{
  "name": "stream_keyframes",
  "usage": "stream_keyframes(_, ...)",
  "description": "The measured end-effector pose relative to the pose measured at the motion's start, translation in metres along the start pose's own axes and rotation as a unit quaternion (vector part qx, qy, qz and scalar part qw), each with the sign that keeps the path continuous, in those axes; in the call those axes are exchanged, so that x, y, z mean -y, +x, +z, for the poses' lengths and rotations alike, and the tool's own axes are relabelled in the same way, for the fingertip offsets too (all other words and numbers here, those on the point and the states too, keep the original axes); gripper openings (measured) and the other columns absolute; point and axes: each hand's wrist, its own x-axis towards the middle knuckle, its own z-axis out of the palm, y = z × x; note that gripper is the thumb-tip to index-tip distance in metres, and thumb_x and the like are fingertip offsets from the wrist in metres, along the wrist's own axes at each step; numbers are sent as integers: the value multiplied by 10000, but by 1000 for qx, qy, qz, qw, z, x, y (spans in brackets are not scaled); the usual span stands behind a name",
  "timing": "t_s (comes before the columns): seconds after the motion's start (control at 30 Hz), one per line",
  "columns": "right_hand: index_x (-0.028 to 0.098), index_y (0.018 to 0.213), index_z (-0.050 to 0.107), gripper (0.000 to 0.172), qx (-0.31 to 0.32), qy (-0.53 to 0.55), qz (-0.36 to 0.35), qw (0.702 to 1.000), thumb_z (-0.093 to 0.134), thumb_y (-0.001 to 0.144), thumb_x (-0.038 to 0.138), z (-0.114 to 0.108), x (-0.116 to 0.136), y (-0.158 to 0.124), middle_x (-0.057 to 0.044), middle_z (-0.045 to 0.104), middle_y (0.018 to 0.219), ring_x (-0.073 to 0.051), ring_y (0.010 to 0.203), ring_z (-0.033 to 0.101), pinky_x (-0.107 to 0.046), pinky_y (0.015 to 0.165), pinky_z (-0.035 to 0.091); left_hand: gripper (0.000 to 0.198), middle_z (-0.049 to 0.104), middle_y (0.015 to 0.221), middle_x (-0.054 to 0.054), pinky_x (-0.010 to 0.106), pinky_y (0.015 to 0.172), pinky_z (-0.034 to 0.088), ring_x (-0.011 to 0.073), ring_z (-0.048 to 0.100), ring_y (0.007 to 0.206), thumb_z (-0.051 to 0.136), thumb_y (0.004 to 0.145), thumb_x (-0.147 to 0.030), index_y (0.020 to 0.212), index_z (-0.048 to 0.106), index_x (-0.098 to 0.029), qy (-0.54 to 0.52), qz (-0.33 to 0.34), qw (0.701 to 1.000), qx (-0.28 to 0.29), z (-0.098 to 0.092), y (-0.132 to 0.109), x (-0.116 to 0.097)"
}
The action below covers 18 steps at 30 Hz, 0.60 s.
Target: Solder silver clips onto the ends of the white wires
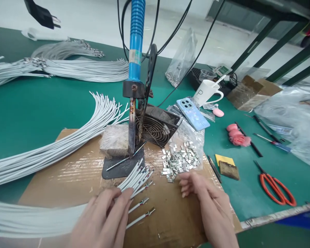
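Head view looks down on a sheet of cardboard laid on a green bench. At the near edge the left hand lies palm down on a bundle of white wires, fingers flat and pressing rather than curled round — it pins them, no closed grasp. The wires run long and thin from the lower left, under the hand, and point up and to the right, their ends fanning out just short of the dark base plate of the soldering stand. Each wire is white-sheathed with a short dark band and a small metal terminal at its tip; two lie apart from the bundle, nearer the person, on the same slant.

The right hand rests on the cardboard with fingers loosely bent, the fingertips touching the near edge of a heap of small silvery metal clips. Whether a clip is pinched between them I cannot tell.

Behind stands a blue-handled soldering iron, upright, tip down, beside a small black fan.
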Motion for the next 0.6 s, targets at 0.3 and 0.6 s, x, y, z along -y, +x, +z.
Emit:
stream_keyframes(0.3,242,876,767,83,58,-221,-115,967,714,898,302,16,8,3,-18,700,747,-165,568,594,-281,569,494,252,715,929,94,351,754,554,260,736,842,405,1013,-93,1076,642,-151,10,8,1000,11,-11,8,0)
stream_keyframes(0.6,240,901,627,228,87,-214,-49,972,551,1011,425,3,14,-2,1,694,726,-163,601,670,-257,557,529,197,718,921,4,278,862,520,173,723,852,559,922,-70,993,623,-243,-110,-72,988,-76,-31,22,-9)
